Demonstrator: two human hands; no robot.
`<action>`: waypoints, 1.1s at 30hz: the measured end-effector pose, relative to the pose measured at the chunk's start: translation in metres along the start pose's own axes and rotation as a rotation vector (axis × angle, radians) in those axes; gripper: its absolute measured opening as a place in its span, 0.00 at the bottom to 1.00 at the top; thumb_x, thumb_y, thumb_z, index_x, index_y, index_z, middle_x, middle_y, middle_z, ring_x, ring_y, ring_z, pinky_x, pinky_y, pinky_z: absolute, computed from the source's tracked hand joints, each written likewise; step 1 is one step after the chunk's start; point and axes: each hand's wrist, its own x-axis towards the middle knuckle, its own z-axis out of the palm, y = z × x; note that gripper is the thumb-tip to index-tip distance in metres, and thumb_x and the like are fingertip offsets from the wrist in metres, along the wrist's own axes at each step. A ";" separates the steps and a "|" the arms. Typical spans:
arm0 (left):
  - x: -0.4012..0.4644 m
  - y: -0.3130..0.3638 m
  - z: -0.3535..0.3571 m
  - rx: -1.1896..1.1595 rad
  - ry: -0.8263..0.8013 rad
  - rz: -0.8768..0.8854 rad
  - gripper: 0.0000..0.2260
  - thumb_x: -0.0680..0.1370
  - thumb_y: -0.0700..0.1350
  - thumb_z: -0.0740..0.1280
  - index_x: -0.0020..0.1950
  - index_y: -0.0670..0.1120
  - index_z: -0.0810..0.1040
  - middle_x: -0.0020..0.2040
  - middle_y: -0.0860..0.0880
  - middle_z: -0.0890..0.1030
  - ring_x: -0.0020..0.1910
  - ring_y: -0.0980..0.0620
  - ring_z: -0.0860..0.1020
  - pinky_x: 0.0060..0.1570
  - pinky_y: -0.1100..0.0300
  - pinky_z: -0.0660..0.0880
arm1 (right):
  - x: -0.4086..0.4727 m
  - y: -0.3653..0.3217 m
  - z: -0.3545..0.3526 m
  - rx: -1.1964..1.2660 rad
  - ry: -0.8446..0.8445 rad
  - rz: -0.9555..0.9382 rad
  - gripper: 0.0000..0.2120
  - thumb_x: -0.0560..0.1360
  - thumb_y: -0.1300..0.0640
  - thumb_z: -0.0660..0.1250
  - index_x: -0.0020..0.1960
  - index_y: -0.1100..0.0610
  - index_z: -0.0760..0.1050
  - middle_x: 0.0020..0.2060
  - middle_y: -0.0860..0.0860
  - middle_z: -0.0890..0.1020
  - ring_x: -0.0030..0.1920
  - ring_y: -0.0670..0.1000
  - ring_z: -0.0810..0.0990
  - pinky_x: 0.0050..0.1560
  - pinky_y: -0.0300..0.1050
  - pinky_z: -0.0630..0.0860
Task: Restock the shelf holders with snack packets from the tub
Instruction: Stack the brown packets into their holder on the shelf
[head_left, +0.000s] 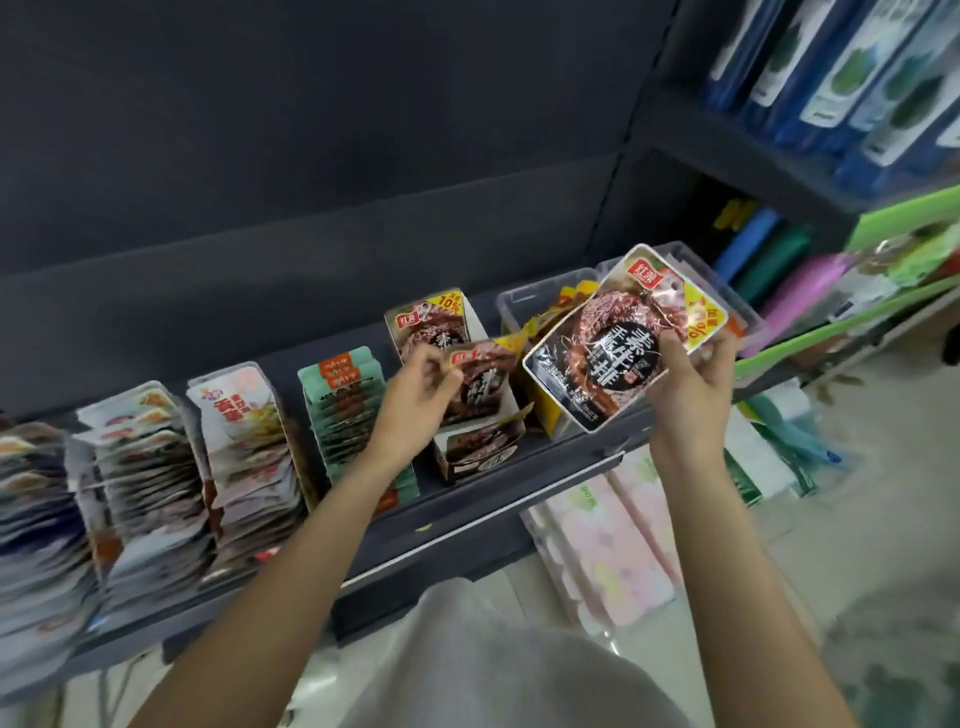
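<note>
My right hand (691, 384) grips a large brown and silver snack packet (618, 338) with a black round label, held tilted over the clear plastic tub (524, 304) at the shelf's right end. More packets with yellow corners lie inside the tub. My left hand (423, 397) pinches a smaller packet of the same kind (480, 382) and holds it in the white cardboard shelf holder (467, 462), whose back packet (431, 325) stands upright.
Left of the holder stand rows of other snack packets: teal ones (345, 400), then white and orange ones (244, 415), then dense stacks (140, 467). The dark shelf edge (467, 514) runs across. Blue binders (852, 88) fill the right shelving; pink packs (602, 551) lie on the floor.
</note>
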 end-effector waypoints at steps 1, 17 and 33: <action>-0.004 -0.002 0.001 0.091 -0.032 0.023 0.05 0.79 0.39 0.65 0.48 0.47 0.70 0.43 0.55 0.79 0.42 0.56 0.79 0.42 0.66 0.75 | 0.004 0.001 0.004 0.015 -0.024 0.012 0.08 0.79 0.64 0.61 0.49 0.52 0.67 0.34 0.38 0.78 0.37 0.38 0.76 0.40 0.36 0.72; -0.053 0.002 -0.010 0.760 -0.190 0.165 0.13 0.76 0.57 0.67 0.59 0.57 0.78 0.52 0.56 0.82 0.48 0.55 0.81 0.46 0.53 0.78 | 0.025 0.064 0.067 -0.229 -0.988 0.068 0.11 0.78 0.65 0.64 0.58 0.58 0.69 0.50 0.47 0.82 0.52 0.40 0.81 0.48 0.35 0.76; -0.065 0.000 -0.007 0.789 0.058 0.233 0.09 0.75 0.49 0.70 0.55 0.52 0.82 0.47 0.55 0.83 0.43 0.56 0.81 0.40 0.57 0.79 | 0.037 0.076 0.031 -1.066 -1.383 -0.310 0.16 0.81 0.57 0.54 0.62 0.51 0.78 0.61 0.44 0.75 0.57 0.35 0.66 0.58 0.30 0.61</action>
